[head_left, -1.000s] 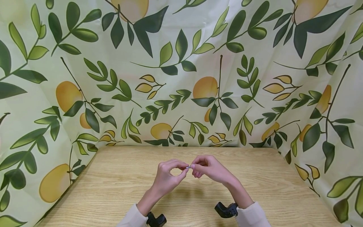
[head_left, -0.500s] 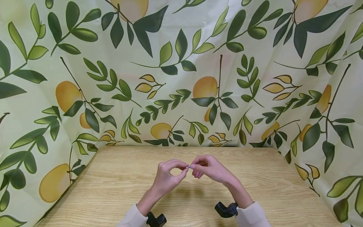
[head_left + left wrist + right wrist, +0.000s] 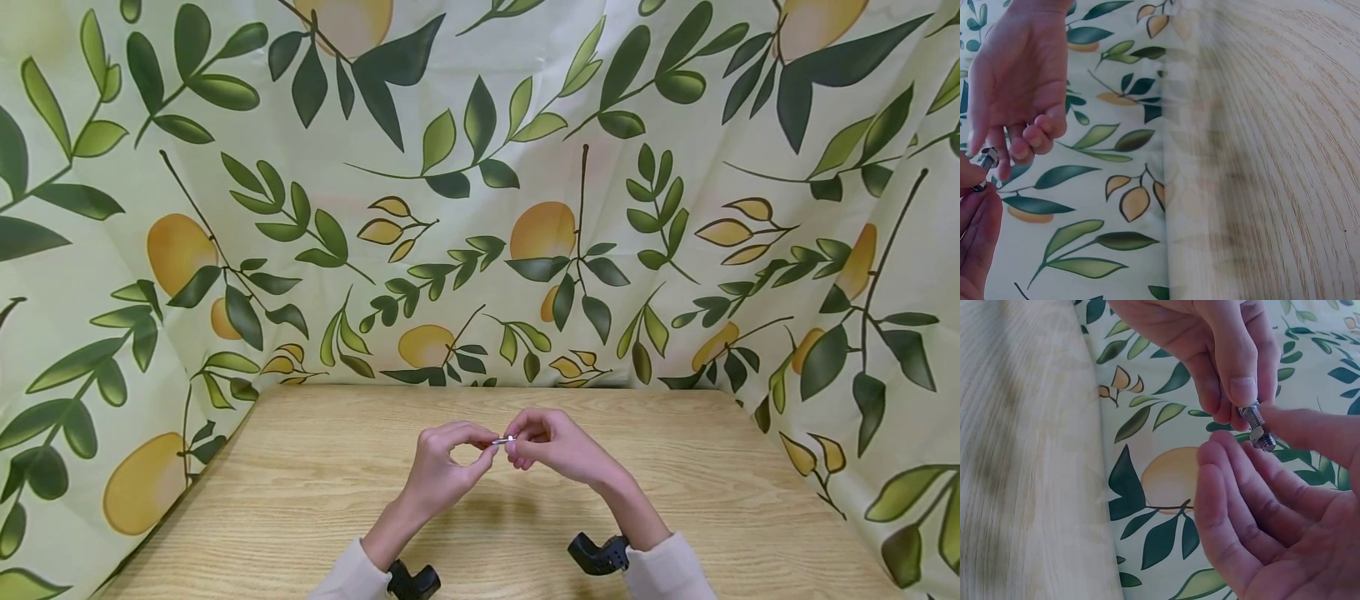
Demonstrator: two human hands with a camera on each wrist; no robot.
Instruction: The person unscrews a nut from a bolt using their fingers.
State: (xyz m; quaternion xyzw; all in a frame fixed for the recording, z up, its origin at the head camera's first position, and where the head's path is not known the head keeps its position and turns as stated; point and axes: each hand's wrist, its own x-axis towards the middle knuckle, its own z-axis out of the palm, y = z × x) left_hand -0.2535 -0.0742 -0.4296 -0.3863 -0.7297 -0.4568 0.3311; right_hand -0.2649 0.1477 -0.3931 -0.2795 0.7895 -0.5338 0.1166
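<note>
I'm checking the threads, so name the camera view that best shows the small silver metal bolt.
The right wrist view: the small silver metal bolt appears largest there, its threads and silver metal nut clear. The left wrist view shows it smaller, partly covered near the left edge; the head view shows only a tiny sliver.

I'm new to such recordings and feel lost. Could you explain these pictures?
No machine here: a person's left hand and right hand work above a wooden table with faint shadows on it, before a leaf-patterned cloth. The wide picture is from a head camera; the smaller ones are from the wrist cameras, each watching its own hand. The left hand pinches a metal bolt with a nut on it. The right hand's fingers are near the nut; contact is hard to tell.
</note>
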